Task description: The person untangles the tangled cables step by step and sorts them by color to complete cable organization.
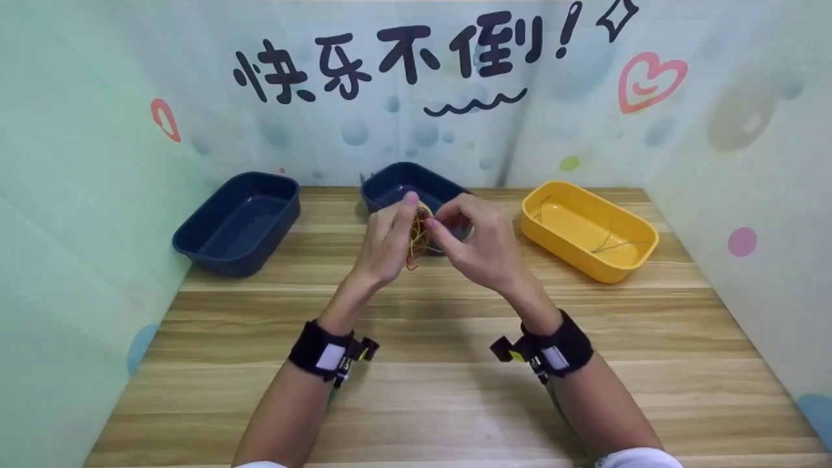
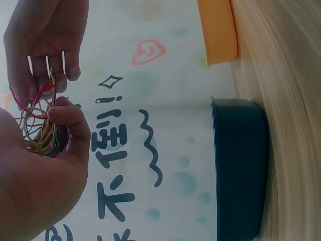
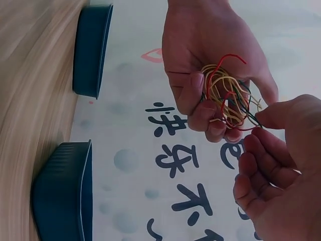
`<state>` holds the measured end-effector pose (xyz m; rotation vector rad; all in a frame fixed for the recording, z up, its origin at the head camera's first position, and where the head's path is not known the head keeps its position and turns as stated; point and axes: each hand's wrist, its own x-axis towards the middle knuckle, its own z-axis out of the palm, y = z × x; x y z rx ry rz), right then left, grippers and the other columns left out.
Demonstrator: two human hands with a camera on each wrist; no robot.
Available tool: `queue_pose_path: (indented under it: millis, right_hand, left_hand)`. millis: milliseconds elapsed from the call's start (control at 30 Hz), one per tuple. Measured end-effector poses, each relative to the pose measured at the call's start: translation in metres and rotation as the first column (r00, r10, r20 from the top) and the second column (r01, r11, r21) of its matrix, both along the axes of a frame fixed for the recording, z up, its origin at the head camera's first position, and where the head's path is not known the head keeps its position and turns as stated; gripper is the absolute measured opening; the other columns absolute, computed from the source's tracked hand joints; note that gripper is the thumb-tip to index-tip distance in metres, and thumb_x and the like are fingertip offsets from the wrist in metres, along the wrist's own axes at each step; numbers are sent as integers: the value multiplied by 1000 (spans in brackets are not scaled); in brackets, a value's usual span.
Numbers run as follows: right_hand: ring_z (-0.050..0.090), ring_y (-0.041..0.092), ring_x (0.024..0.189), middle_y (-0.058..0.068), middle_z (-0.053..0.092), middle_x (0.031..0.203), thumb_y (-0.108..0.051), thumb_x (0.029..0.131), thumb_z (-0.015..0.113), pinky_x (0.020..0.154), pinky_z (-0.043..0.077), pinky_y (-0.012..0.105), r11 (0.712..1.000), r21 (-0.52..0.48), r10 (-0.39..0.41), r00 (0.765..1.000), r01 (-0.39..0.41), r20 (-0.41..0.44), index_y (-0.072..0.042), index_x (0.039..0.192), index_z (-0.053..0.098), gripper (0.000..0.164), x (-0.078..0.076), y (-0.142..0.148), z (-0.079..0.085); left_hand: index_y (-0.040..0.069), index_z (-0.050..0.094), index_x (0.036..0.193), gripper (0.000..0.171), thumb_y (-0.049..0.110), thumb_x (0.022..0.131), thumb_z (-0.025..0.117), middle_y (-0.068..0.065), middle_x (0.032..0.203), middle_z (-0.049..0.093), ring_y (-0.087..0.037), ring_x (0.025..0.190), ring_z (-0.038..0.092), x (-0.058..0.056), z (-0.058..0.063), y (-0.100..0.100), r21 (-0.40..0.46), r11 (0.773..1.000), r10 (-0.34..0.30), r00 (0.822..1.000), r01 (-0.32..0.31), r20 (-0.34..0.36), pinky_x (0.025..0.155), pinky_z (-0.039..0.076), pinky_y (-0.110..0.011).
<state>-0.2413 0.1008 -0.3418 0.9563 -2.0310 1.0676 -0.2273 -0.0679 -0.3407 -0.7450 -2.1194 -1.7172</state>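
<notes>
A loose tangle of thin wires (image 1: 418, 239), yellow, red and dark green, rests in the curled fingers of my left hand (image 1: 382, 244). In the right wrist view the wires (image 3: 216, 88) loop over the palm, and a red end sticks out. My right hand (image 1: 486, 244) is beside the bundle, its thumb and forefinger pinching a strand (image 3: 252, 116) at the bundle's edge. Its other fingers are bent and hold nothing. Both hands are raised in front of the middle blue bin (image 1: 448, 186), partly covering it in the head view.
Another blue bin (image 1: 237, 224) stands on the left of the wooden table (image 1: 422, 390). To the right is a yellow bin (image 1: 565, 250) with a few thin grey wires (image 1: 611, 247) inside. A printed curtain (image 1: 325, 143) encloses the back and sides.
</notes>
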Motion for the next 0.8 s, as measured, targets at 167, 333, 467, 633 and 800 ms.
queue_pose_path:
  millis: [167, 333, 467, 633, 800]
  right_hand:
    - [50, 5, 58, -13, 57, 71, -24, 81, 67, 51, 44, 22, 999, -38, 1, 999, 0, 34, -18, 78, 62, 8, -1, 1, 0]
    - [52, 10, 59, -7, 59, 71, -21, 81, 68, 51, 45, 27, 991, -110, 96, 973, -74, 208, -13, 79, 64, 9, 7, 3, 7]
    - [53, 26, 63, 8, 60, 74, -15, 82, 66, 53, 45, 31, 954, -249, 255, 886, -165, 387, -3, 82, 63, 13, 14, 8, 18]
    - [52, 45, 71, 26, 58, 81, -8, 83, 64, 63, 50, 42, 871, -422, 454, 737, -250, 501, 7, 86, 59, 16, 14, 15, 22]
    - [57, 37, 69, 25, 61, 82, -4, 79, 68, 61, 51, 39, 899, -359, 410, 772, -252, 485, 5, 90, 59, 16, 14, 16, 22]
  left_hand:
    - [10, 57, 76, 32, 29, 96, 41, -12, 62, 50, -24, 48, 48, -2, -1, 0, -21, 1000, -12, 998, 10, -58, 39, 37, -31]
    - [11, 58, 78, 30, 28, 96, 42, -11, 60, 50, -23, 46, 48, -5, -3, -3, -12, 1000, -19, 998, 18, -63, 37, 37, -32]
    - [5, 57, 79, 34, 29, 97, 40, -14, 61, 48, -29, 43, 46, -7, -4, -6, 38, 996, -74, 997, 75, -19, 34, 37, -38]
    - [1, 53, 77, 38, 29, 97, 38, -19, 59, 46, -33, 39, 43, -10, -3, -9, 88, 986, -142, 990, 140, 17, 30, 35, -41]
    - [1, 52, 74, 37, 28, 97, 39, -18, 59, 46, -28, 41, 45, -11, -2, -9, 64, 992, -113, 994, 112, -1, 32, 36, -36]
